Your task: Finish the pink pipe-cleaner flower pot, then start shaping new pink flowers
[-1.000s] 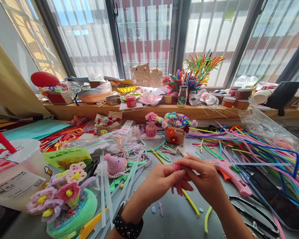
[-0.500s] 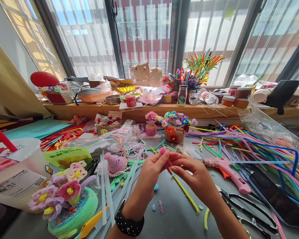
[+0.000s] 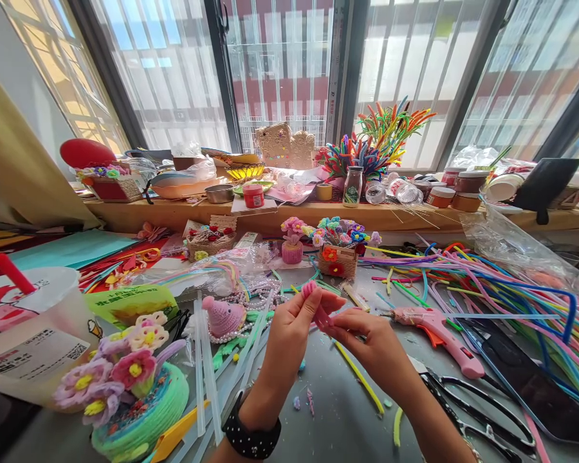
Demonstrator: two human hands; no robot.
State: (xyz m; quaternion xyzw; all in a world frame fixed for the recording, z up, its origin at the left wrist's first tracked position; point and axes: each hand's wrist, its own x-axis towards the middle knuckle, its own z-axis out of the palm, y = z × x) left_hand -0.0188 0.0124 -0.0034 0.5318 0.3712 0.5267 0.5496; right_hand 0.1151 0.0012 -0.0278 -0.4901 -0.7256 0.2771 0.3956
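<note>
My left hand (image 3: 289, 331) pinches a small folded or coiled pink pipe cleaner (image 3: 309, 287) between thumb and fingers, its top showing above the thumb. Close against it, my right hand (image 3: 369, 337) has its thumb and fingertips together on the pipe cleaner's lower part. The fingers partly hide the pink piece. Below the hands a yellow pipe cleaner (image 3: 359, 376) lies on the grey table. A pink glue gun (image 3: 441, 328) lies right of my right hand, with scissors (image 3: 482, 411) nearer to me.
At the left are a drink cup (image 3: 33, 341) and a green base with fuzzy flowers (image 3: 142, 411). Clear glue sticks (image 3: 207, 366) lie beside a pink crocheted figure (image 3: 224, 316). Loose pipe cleaners (image 3: 511, 289) and a phone (image 3: 531, 373) cover the right. Small flower pots (image 3: 338, 257) stand behind.
The pink pipe cleaner has risen slightly and moved a little left with my left hand. My right hand has shifted slightly left, and its fingers have drawn closer together.
</note>
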